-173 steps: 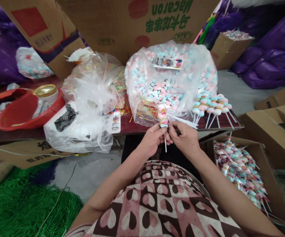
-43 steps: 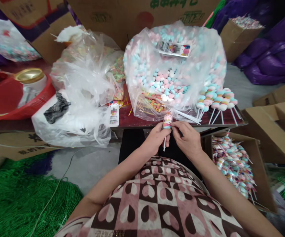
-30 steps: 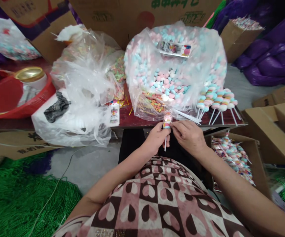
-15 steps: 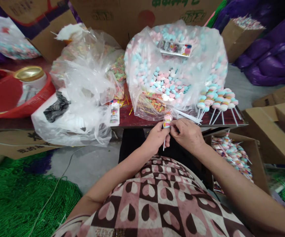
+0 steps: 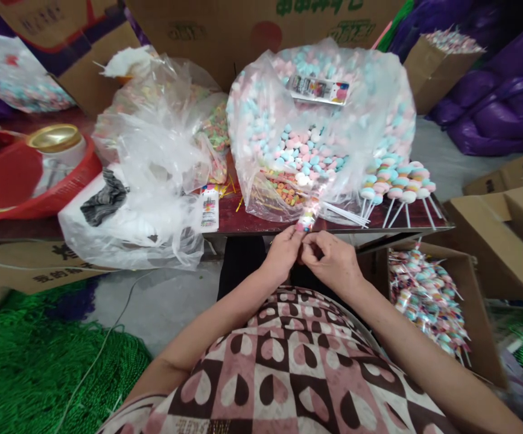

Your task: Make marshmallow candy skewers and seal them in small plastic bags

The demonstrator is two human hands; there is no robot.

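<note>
Both my hands meet just below the front edge of the dark red table (image 5: 234, 220). My left hand (image 5: 283, 254) and my right hand (image 5: 331, 265) pinch a marshmallow candy skewer (image 5: 307, 219) in a clear wrapper, tilted up to the right; its stick is hidden behind my fingers. Just beyond stands a big clear bag of pink, blue and white candies (image 5: 315, 129). To its right lie several bare skewers of stacked candies (image 5: 397, 181).
A cardboard box of wrapped skewers (image 5: 428, 295) sits at my right. Crumpled clear bags (image 5: 148, 175), a red basin (image 5: 26, 181) with a gold-lidded jar (image 5: 55, 141), cardboard cartons behind, purple sacks (image 5: 500, 102) and green string (image 5: 35, 367) on the floor surround the table.
The skewer has tipped from upright to leaning right, and its white stick no longer shows below my fingers. My right hand has moved slightly left and down, closer to my left.
</note>
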